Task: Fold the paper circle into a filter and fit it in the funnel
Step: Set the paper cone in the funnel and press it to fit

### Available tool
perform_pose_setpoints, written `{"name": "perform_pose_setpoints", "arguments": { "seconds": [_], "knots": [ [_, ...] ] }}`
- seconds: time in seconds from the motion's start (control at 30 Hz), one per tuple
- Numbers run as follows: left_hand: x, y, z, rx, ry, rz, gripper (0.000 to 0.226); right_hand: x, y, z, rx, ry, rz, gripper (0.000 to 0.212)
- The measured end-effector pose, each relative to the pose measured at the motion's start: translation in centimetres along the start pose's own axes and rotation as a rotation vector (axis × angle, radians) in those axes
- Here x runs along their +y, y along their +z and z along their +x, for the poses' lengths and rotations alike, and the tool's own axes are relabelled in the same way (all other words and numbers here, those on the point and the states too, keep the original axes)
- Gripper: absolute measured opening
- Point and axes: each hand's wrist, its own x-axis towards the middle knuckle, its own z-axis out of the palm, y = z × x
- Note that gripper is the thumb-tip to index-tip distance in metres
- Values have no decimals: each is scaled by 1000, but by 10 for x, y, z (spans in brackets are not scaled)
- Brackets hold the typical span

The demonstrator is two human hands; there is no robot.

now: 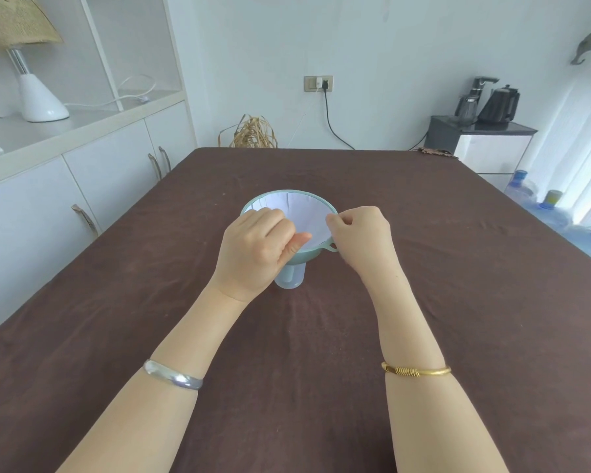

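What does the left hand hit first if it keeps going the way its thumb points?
Probably the paper filter lining the funnel. The left hand sits at the near-left rim with its thumb aimed into the bowl; depth is unclear, so it may already touch.

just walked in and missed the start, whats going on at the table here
A person is fitting a white paper filter into a pale green funnel, which stands in a clear cup on a brown-covered table. The paper already sits open inside the funnel. The left hand is at the near left rim, thumb against the paper, and the right hand pinches the paper's edge at the right rim. It looks like final adjusting.
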Motion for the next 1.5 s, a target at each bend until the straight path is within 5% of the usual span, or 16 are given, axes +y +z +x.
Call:
{"name": "perform_pose_setpoints", "arguments": {
  "seconds": [0.93, 1.07, 1.23, 1.5],
  "knots": [
    [-7, -8, 9, -198, -182, -64, 60, 0, 1, 0, -30, 6, 47, 39],
    [-18, -16, 11, -109, -382, -122, 42, -1, -1, 0, 102, -10, 22, 49],
    [-31, -17, 4, -89, -742, -277, 65, 0, -1, 0, 148, -12, -36, 40],
    [-12, -1, -19, -306, -728, -309, 65, 4, 5, -4, -70, -2, -120, 43]
  ]
}}
